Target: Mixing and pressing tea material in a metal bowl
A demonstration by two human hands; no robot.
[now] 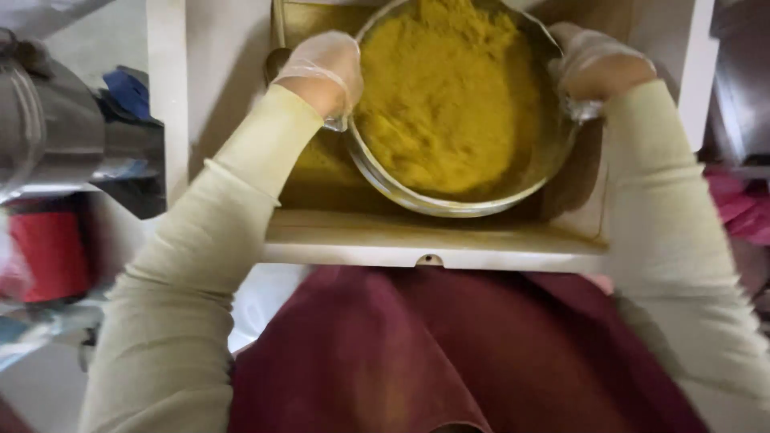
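Both gloved hands — left hand (321, 70), right hand (597, 66) — each clamp their grip on the rim of a round metal sieve (449, 200) heaped with yellow powder (445, 96) over a white drawer-like box (417, 240) — sieve's top edge is cut off.

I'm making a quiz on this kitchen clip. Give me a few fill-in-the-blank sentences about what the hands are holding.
1. Both hands grip a round metal ____ by its rim.
2. The powder inside it is ____ in colour.
3. The left hand and right hand wear thin, clear ____.
4. It is held over a white ____ dusted with the same powder.

Missing words: sieve; yellow; gloves; drawer
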